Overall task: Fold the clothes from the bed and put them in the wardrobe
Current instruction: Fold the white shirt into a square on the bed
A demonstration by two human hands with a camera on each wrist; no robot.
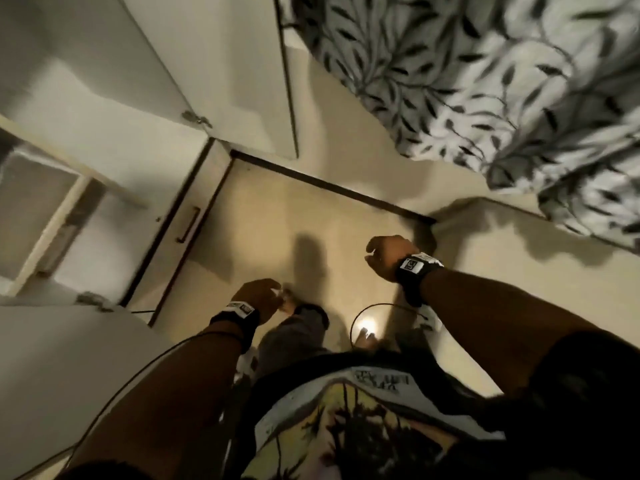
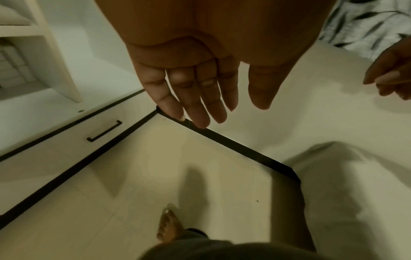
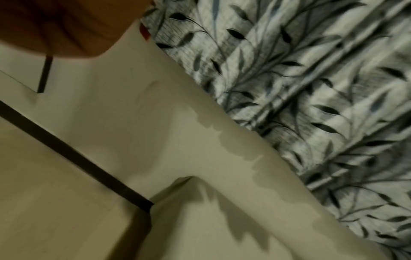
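I stand on the floor between the open wardrobe (image 1: 104,140) on my left and the bed (image 1: 381,168) on my right. My left hand (image 1: 258,297) hangs low with straight, spread fingers (image 2: 200,105) and holds nothing. Nearer the bed's corner, my right hand (image 1: 384,254) is raised a little, its fingers (image 2: 387,77) loosely curled and empty; in the right wrist view only the heel of the right hand (image 3: 55,26) shows. A leaf-print sheet (image 1: 485,81) drapes over the bed. No loose garment shows in any view.
The wardrobe's white doors (image 1: 242,64) stand open, one (image 1: 69,358) close by my left arm. Inner shelves (image 1: 52,209) sit above a drawer with a dark handle (image 1: 188,225). A dark plinth strip (image 2: 233,146) runs along the bed's base. My bare foot (image 2: 169,227) is on the tiled floor (image 1: 277,209).
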